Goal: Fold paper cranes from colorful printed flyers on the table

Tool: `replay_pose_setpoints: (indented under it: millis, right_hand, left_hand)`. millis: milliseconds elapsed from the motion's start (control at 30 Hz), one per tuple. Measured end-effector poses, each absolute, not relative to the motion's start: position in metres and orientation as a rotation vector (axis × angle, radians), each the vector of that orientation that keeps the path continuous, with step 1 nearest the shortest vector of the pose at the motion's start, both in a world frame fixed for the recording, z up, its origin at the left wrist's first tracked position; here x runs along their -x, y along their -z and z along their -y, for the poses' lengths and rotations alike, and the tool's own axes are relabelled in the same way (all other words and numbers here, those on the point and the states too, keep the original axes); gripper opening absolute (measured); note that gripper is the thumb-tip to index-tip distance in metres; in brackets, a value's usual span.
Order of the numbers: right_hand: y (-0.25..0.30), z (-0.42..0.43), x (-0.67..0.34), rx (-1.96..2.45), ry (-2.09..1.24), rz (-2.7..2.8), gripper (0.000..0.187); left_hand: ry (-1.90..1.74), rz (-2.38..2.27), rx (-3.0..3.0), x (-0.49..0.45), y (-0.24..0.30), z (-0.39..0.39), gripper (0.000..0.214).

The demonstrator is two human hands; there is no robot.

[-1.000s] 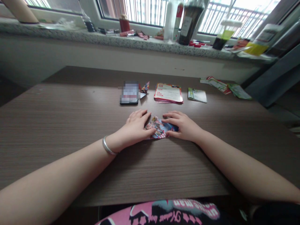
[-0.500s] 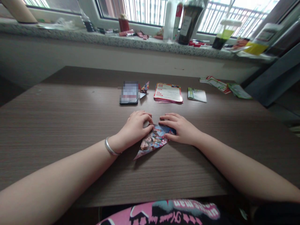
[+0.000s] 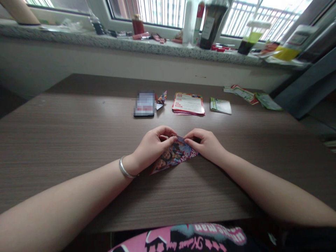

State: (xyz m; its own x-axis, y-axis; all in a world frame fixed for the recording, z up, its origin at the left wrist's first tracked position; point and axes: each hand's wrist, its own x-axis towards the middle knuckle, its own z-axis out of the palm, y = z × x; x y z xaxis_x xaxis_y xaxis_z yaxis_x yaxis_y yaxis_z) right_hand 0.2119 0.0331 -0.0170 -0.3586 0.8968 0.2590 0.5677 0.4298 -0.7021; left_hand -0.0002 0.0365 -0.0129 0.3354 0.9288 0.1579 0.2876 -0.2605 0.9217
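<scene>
A colourful printed paper point(image 3: 174, 155), folded into a pointed shape, lies on the brown wooden table point(image 3: 78, 133) in front of me. My left hand point(image 3: 152, 147), with a silver bangle on its wrist, pinches the paper's upper left edge with curled fingers. My right hand point(image 3: 206, 143) pinches the upper right part, its fingertips meeting the left hand's above the paper. The paper's tip points down and left towards me.
Farther back on the table lie a dark phone point(image 3: 144, 104), a small folded paper figure point(image 3: 161, 99), a stack of red and white leaflets point(image 3: 188, 104), a green card stack point(image 3: 221, 106) and more leaflets point(image 3: 249, 95). Bottles and cups crowd the granite windowsill point(image 3: 157, 43).
The paper went from a flat strip under both hands to a longer pointed shape. Both hands drew together and now pinch its upper edge with curled fingers.
</scene>
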Motion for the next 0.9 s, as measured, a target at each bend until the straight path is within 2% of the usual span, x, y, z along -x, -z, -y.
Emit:
replay_pose_setpoints:
  millis: [900]
  right_hand:
    - [0.0179,-0.0294,-0.2106,1.244,-0.800,1.887,0.009]
  left_hand:
    - [-0.931,-1.052,-1.580,-0.0006,0.0100,-0.0334,0.021]
